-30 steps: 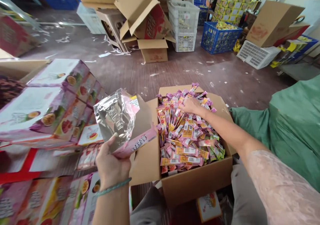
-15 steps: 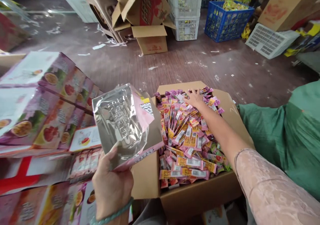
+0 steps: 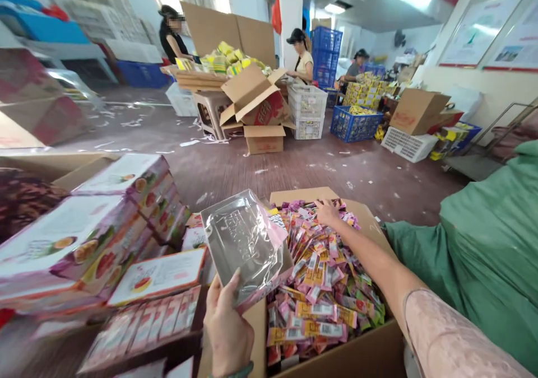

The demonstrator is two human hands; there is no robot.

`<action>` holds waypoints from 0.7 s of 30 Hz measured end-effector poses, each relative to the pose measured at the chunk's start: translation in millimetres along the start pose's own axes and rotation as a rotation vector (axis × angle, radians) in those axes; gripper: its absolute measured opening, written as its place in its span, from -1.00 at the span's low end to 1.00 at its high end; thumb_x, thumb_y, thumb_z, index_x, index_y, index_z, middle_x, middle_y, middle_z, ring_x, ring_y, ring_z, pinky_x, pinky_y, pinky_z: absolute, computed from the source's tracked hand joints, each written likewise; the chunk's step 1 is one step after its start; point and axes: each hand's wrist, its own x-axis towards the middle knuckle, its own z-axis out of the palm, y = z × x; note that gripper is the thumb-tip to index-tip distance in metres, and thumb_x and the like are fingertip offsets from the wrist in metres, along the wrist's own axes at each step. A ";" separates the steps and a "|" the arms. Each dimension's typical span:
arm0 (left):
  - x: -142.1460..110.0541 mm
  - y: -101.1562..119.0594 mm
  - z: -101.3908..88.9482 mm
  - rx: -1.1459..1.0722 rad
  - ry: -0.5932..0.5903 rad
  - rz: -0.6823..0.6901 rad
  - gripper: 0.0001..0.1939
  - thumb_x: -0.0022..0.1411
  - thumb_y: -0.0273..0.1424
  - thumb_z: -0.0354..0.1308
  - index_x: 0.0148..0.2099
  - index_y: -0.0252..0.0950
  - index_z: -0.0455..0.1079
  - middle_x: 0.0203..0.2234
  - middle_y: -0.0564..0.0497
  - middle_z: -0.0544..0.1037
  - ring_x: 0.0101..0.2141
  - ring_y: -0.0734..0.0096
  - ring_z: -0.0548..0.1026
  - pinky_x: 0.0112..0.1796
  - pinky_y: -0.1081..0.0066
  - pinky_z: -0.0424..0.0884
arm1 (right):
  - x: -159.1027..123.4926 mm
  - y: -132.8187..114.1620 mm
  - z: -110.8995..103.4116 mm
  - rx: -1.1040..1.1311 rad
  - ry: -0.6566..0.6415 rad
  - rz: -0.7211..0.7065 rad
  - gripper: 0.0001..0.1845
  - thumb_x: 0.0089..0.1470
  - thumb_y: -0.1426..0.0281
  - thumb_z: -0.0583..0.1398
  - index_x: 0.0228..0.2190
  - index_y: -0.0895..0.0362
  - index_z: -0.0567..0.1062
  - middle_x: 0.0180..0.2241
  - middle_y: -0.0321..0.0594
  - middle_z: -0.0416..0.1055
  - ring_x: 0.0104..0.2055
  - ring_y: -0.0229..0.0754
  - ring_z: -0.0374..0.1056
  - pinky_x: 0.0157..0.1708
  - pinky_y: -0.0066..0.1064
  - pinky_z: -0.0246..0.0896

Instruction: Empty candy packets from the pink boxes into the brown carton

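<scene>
My left hand (image 3: 230, 325) grips the lower edge of a pink box with a clear plastic front (image 3: 241, 243), its thumb over the plastic. The box is tilted beside a large cardboard carton (image 3: 370, 341) heaped with stick sachets (image 3: 315, 277) in pink, orange and some green. At the far side of the heap, my right hand (image 3: 328, 212) rests on the sachets with its fingers bent and somewhat apart. Its fingertips are partly lost among the sachets, and I see nothing held in them.
Fruit-printed boxes (image 3: 79, 235) are stacked at left, near a flat white-topped box (image 3: 157, 274) and a row of packets (image 3: 151, 325). Green cloth (image 3: 474, 249) lies at right. Across the floor stand cardboard boxes (image 3: 264, 140), white crates (image 3: 309, 112), a blue crate (image 3: 356, 125) and several people.
My view has tilted up, bringing the far room and people into sight. The fingers of my right hand, spread before, are now more bent. My left hand still holds the box.
</scene>
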 end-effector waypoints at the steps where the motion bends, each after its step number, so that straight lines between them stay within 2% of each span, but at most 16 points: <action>1: -1.7 1.1 -0.1 -0.014 -0.006 0.003 -0.79 0.05 -0.35 0.29 -0.20 -0.18 0.54 -0.12 -0.02 0.61 0.04 0.09 0.57 0.05 0.20 0.56 | -11.6 -12.1 -0.5 -0.013 0.048 -0.078 -0.36 0.41 0.19 0.04 0.45 -0.14 0.22 0.57 -0.11 -0.10 0.55 0.20 -0.07 0.47 0.32 -0.23; 3: -5.9 3.4 -0.2 -0.043 0.002 0.007 -0.76 0.03 -0.37 0.29 -0.18 -0.18 0.54 -0.10 -0.01 0.60 0.04 0.10 0.57 0.03 0.24 0.56 | -33.0 -37.0 9.7 -0.044 0.071 -0.308 -0.36 0.40 0.05 0.04 0.44 -0.20 0.24 0.59 -0.24 -0.18 0.59 0.21 -0.24 0.48 0.34 -0.30; 5: -11.3 6.0 -0.2 -0.067 0.024 -0.006 -0.72 0.06 -0.35 0.28 -0.12 -0.19 0.54 -0.09 0.00 0.60 0.00 0.15 0.58 -0.01 0.26 0.55 | -49.4 -55.2 29.0 -0.083 -0.038 -0.488 -0.29 0.34 -0.07 0.11 0.42 -0.21 0.28 0.59 -0.28 -0.22 0.60 0.33 -0.37 0.46 0.46 -0.37; 6: -14.3 7.6 -0.7 -0.078 0.039 -0.019 -0.70 0.08 -0.33 0.27 -0.09 -0.20 0.53 -0.10 0.01 0.60 -0.03 0.17 0.58 -0.03 0.28 0.55 | -55.7 -59.3 39.6 -0.095 -0.119 -0.497 -0.24 0.31 -0.09 0.13 0.43 -0.20 0.26 0.59 -0.27 -0.22 0.60 0.38 -0.40 0.44 0.52 -0.41; 8: -19.9 12.1 -3.5 -0.091 0.063 -0.045 -0.69 0.11 -0.31 0.26 -0.06 -0.22 0.52 -0.11 0.02 0.60 -0.06 0.22 0.58 -0.05 0.31 0.53 | -65.2 -55.6 59.6 -0.088 -0.244 -0.363 -0.13 0.27 -0.14 0.15 0.48 -0.20 0.13 0.59 -0.25 -0.23 0.59 0.44 -0.42 0.41 0.59 -0.42; 9: -22.1 15.2 -5.7 -0.093 0.075 -0.056 -0.68 0.11 -0.30 0.26 -0.06 -0.22 0.51 -0.12 0.02 0.60 -0.06 0.25 0.57 -0.06 0.33 0.52 | -68.7 -48.6 68.3 -0.071 -0.263 -0.274 -0.09 0.27 -0.16 0.14 0.50 -0.21 0.05 0.60 -0.24 -0.25 0.59 0.46 -0.43 0.39 0.62 -0.40; 11: -24.0 22.6 -9.8 -0.119 0.099 -0.078 -0.69 0.11 -0.29 0.25 -0.07 -0.22 0.51 -0.13 0.04 0.59 -0.08 0.29 0.56 -0.07 0.37 0.50 | -72.8 -30.1 82.5 -0.034 -0.236 -0.145 -0.08 0.30 -0.21 0.07 0.52 -0.25 -0.07 0.60 -0.25 -0.31 0.59 0.45 -0.46 0.36 0.66 -0.34; 14: -22.4 34.4 -11.8 -0.227 0.138 -0.094 -0.72 0.02 -0.34 0.27 -0.16 -0.22 0.50 -0.20 0.09 0.59 -0.12 0.36 0.55 -0.07 0.42 0.47 | -69.5 -9.2 93.4 -0.025 -0.189 -0.066 -0.20 0.41 -0.15 -0.08 0.53 -0.26 -0.13 0.60 -0.27 -0.41 0.61 0.33 -0.53 0.37 0.63 -0.35; 17: -20.4 41.0 -9.0 -0.290 0.180 -0.089 -0.77 -0.04 -0.40 0.27 -0.25 -0.22 0.47 -0.25 0.11 0.58 -0.15 0.39 0.54 -0.08 0.44 0.45 | -56.9 -7.4 85.5 -0.041 -0.229 -0.027 -0.22 0.43 -0.13 -0.12 0.53 -0.23 -0.15 0.60 -0.26 -0.44 0.62 0.27 -0.53 0.41 0.57 -0.41; 19: -19.4 41.7 -7.5 -0.290 0.191 -0.083 -0.79 -0.05 -0.40 0.26 -0.28 -0.22 0.47 -0.25 0.09 0.59 -0.15 0.39 0.54 -0.09 0.44 0.46 | -52.0 -10.6 69.7 -0.042 -0.289 -0.023 -0.16 0.39 -0.19 -0.08 0.53 -0.20 -0.11 0.60 -0.24 -0.45 0.61 0.33 -0.50 0.42 0.55 -0.43; 21: -17.8 40.7 -7.9 -0.296 0.188 -0.077 -0.79 -0.05 -0.40 0.26 -0.27 -0.21 0.48 -0.24 0.07 0.59 -0.15 0.36 0.54 -0.12 0.43 0.48 | -59.4 -11.3 51.9 -0.063 -0.298 -0.046 -0.08 0.34 -0.26 -0.05 0.53 -0.18 -0.06 0.60 -0.21 -0.45 0.60 0.41 -0.50 0.43 0.54 -0.47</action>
